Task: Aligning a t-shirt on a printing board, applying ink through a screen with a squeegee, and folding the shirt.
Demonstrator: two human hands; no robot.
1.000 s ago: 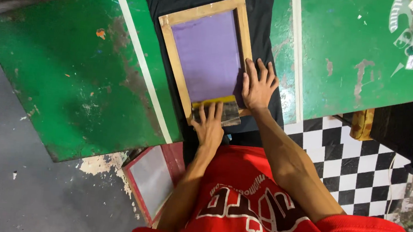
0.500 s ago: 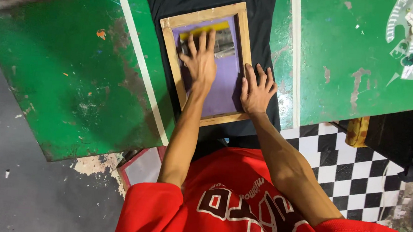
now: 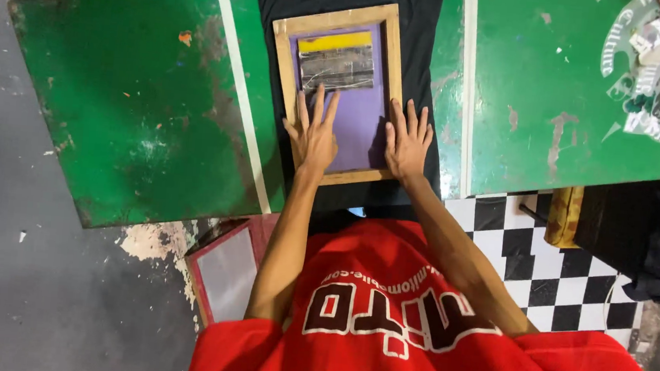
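A wooden printing frame (image 3: 336, 92) lies on a black shirt (image 3: 425, 75) on the green tabletop (image 3: 131, 115). The left hand (image 3: 314, 133) presses flat on its purple mesh, fingers spread; the right hand (image 3: 408, 141) lies spread over the frame's right edge.

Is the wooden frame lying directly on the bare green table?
No, the wooden frame lies on a black shirt spread over the green table.

I look down and see my left hand (image 3: 314, 133) lying flat on the purple mesh of a wooden printing screen (image 3: 341, 17), fingers spread. My right hand (image 3: 407, 140) is flat too, on the right side of the frame. The screen lies on a black T-shirt (image 3: 422, 12) spread over the green bench (image 3: 133, 99). A yellow strip (image 3: 335, 42) and a grey patch (image 3: 338, 68) sit near the top of the mesh. A red-framed screen (image 3: 225, 267) leans below the bench.
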